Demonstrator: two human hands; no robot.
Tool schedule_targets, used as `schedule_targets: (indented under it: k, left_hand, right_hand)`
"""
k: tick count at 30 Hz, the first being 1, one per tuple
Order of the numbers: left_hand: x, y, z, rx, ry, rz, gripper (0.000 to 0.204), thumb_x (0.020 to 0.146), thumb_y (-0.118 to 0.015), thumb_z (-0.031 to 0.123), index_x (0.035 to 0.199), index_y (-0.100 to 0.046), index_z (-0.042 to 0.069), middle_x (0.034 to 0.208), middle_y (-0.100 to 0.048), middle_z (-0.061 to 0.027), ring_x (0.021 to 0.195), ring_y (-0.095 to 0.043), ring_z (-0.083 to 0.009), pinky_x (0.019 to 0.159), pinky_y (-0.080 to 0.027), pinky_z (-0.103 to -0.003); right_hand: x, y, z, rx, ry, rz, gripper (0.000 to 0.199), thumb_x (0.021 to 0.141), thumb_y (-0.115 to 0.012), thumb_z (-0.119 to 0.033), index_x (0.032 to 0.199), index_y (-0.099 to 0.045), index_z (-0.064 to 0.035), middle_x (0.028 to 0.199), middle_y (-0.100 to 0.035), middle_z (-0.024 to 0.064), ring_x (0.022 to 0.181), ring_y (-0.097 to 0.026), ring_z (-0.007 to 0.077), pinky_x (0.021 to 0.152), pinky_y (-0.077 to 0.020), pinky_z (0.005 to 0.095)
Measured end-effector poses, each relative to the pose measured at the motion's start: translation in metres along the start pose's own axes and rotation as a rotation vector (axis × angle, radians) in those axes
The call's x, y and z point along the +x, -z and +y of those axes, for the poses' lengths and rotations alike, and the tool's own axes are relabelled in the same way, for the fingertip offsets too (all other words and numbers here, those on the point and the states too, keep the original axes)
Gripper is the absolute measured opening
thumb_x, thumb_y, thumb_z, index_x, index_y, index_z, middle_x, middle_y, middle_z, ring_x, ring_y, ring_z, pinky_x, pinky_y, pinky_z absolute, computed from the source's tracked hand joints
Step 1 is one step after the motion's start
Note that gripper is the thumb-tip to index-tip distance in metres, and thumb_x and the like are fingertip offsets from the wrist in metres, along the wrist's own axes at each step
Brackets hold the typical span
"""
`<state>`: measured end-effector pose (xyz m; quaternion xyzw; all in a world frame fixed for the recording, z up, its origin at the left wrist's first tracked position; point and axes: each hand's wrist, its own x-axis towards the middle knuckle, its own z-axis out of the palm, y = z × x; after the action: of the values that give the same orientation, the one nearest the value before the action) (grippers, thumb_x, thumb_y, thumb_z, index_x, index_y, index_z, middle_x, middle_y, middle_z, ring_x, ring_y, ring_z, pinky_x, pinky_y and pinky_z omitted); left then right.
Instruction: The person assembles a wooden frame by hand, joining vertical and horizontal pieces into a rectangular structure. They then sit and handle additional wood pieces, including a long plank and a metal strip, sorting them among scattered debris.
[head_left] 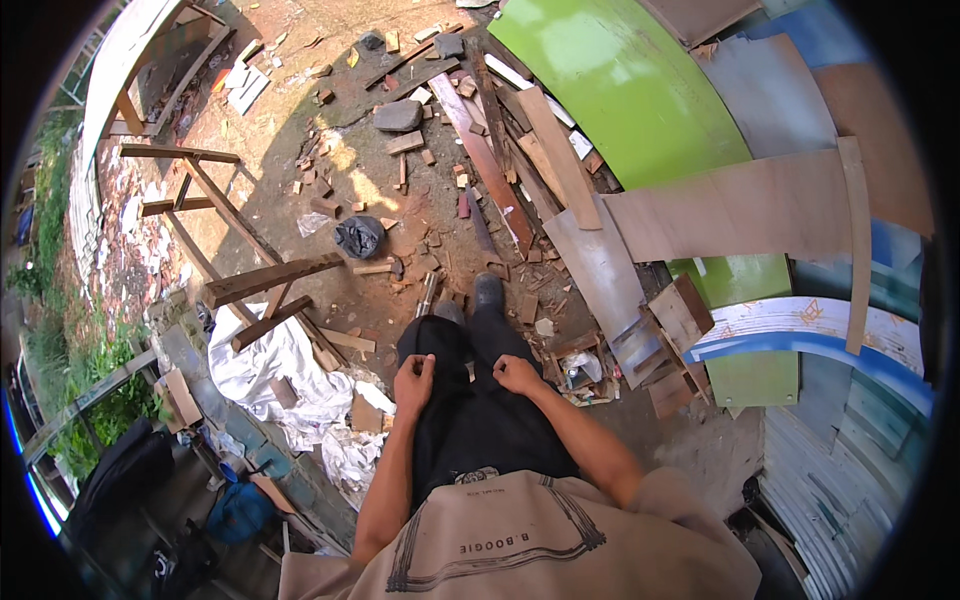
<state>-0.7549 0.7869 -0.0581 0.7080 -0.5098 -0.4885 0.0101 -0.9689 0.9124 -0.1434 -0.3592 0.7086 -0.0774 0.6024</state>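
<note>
Nearest, the left hand and the right hand rest loosely curled against the front of the black trousers, one on each thigh; neither grasps a tool or a piece of wood, though the fingers are too small to tell whether they pinch the cloth. So no work is in hand at this moment, judging from how things lie. Just ahead of the dark shoes a hammer lies untouched on the dirt, near a crumpled black bag, with offcuts scattered all round. To the left stands a rough wooden frame over a white sheet. Farther off, long planks lie heaped, unsorted, beside a green panel and plywood sheets.
</note>
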Motion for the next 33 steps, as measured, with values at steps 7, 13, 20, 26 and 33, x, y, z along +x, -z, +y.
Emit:
schedule_targets:
  k: [7, 13, 20, 26, 33]
  left_hand:
    - [0.023, -0.011, -0.007, 0.274, -0.26, -0.349, 0.052, 0.09, -0.062, 0.048, 0.117, -0.066, 0.004, 0.118, -0.065, -0.0216, 0.116, -0.061, -0.0326, 0.099, -0.046, -0.039]
    - [0.062, -0.047, -0.077, 0.73, -0.162, -0.559, 0.083, 0.085, -0.057, 0.063, 0.151, -0.033, 0.02, 0.16, -0.018, -0.0164, 0.148, -0.016, -0.0357, 0.118, -0.018, -0.049]
    - [0.108, -0.069, -0.073, 0.792, -0.241, -0.574, 0.071, 0.088, -0.055, 0.058, 0.146, -0.043, 0.019, 0.16, -0.021, -0.014, 0.148, -0.018, -0.0336, 0.12, -0.016, -0.046]
    - [0.141, -0.071, -0.073, 0.886, -0.417, -0.611, 0.066, 0.089, -0.054, 0.056, 0.141, -0.05, 0.018, 0.156, -0.033, -0.0119, 0.147, -0.022, -0.0309, 0.119, -0.016, -0.046]
    - [0.164, -0.082, -0.081, 0.976, -0.318, -0.774, 0.066, 0.088, -0.054, 0.057, 0.139, -0.052, 0.016, 0.151, -0.041, -0.0109, 0.146, -0.025, -0.0294, 0.119, -0.017, -0.047]
  right_hand:
    - [0.013, 0.011, 0.012, 0.034, -0.084, 0.03, 0.024, 0.081, -0.068, -0.026, 0.097, -0.07, -0.0078, 0.092, -0.071, 0.0171, 0.092, -0.067, 0.0341, 0.084, -0.0512, 0.0424]
    - [0.085, 0.006, 0.064, 0.125, -0.284, 0.085, 0.023, 0.085, -0.066, -0.027, 0.096, -0.068, -0.0081, 0.096, -0.07, 0.0154, 0.094, -0.067, 0.0327, 0.084, -0.0511, 0.0412]
    - [0.129, 0.001, 0.098, 0.203, -0.425, 0.306, 0.026, 0.088, -0.064, -0.028, 0.103, -0.067, -0.0072, 0.091, -0.07, 0.0127, 0.087, -0.068, 0.0272, 0.081, -0.0521, 0.0388]
    - [0.134, -0.005, 0.081, 0.458, -0.416, 0.409, 0.026, 0.091, -0.062, -0.025, 0.104, -0.065, -0.0027, 0.085, -0.069, 0.0072, 0.074, -0.066, 0.0152, 0.071, -0.0522, 0.0313]
    - [0.159, -0.005, 0.085, 0.602, -0.437, 0.486, 0.025, 0.091, -0.061, -0.023, 0.104, -0.066, -0.0014, 0.085, -0.069, 0.0073, 0.076, -0.065, 0.0154, 0.072, -0.0509, 0.0306]
